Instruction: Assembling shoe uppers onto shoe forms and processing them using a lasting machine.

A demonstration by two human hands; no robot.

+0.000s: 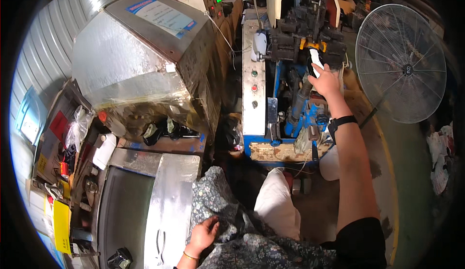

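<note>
My right hand [325,82] reaches forward to the machine, its thumb and fingers closed on the lower end of a narrow white piece [316,61], perhaps a shoe's sole side. The piece's far end meets the dark clamp parts [310,31] of the machine, just below a yellow-orange part [312,44]. Whatever lies beneath the white piece is mostly hidden. By my lap, my left hand [203,233] rests against the dark flowered apron [227,220]; its fingers are loosely bent and apart, with nothing visible in them. Pliers [161,247] lie on the metal surface beside it.
Left stands a large metal hood [131,51] with dark shoes [162,129] under its edge. A black shoe [119,258] sits at the lower left. Buttons line the white control panel [255,89]. A big wire-guarded fan [402,64] stands to the right of the machine.
</note>
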